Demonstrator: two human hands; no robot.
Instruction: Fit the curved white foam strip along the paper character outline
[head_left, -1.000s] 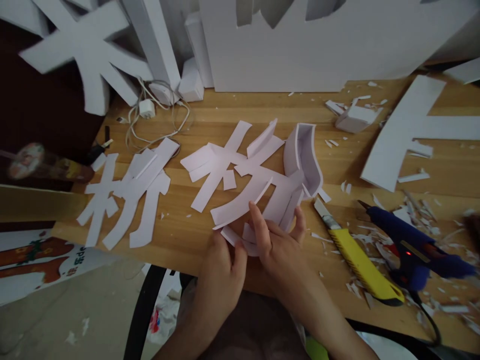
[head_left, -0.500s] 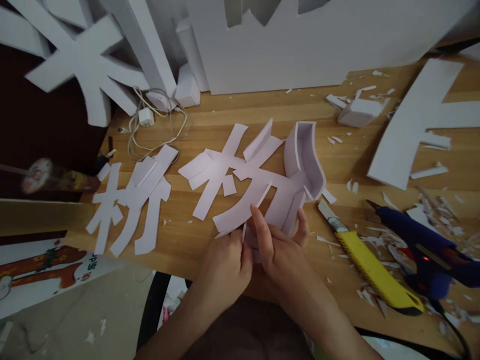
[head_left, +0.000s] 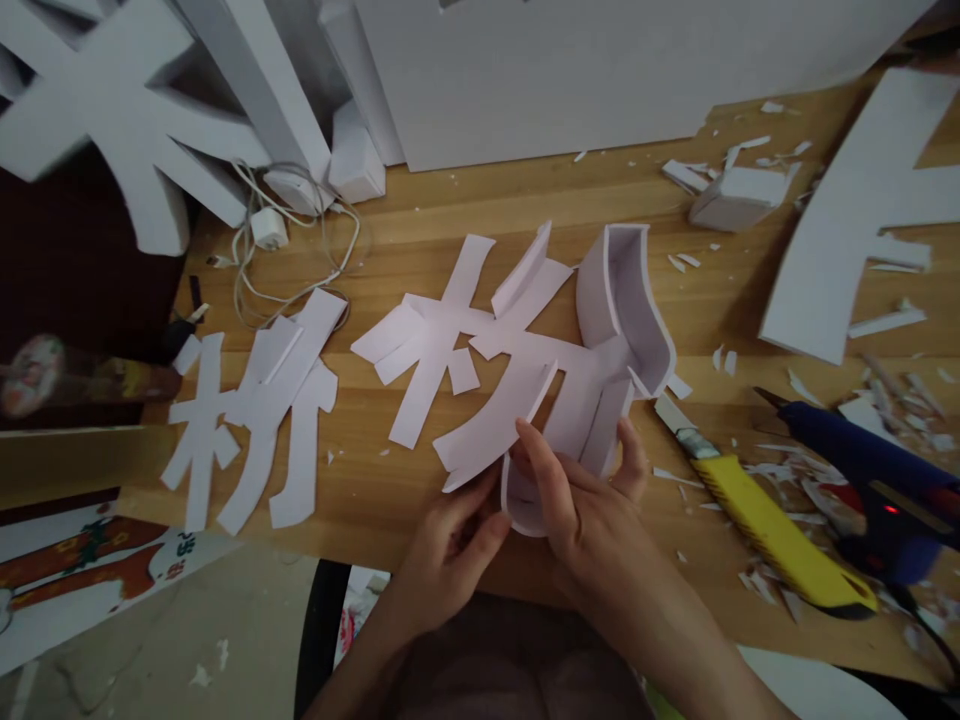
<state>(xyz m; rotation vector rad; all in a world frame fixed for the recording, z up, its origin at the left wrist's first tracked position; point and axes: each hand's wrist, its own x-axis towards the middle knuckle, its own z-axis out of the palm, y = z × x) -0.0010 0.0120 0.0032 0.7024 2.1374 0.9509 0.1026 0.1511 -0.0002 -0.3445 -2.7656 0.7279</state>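
The wooden surface (head_left: 420, 225) carries a white cut-out character (head_left: 480, 360) at centre, a yellow knife (head_left: 765, 520) at four o'clock, scraps (head_left: 750, 160) at one.
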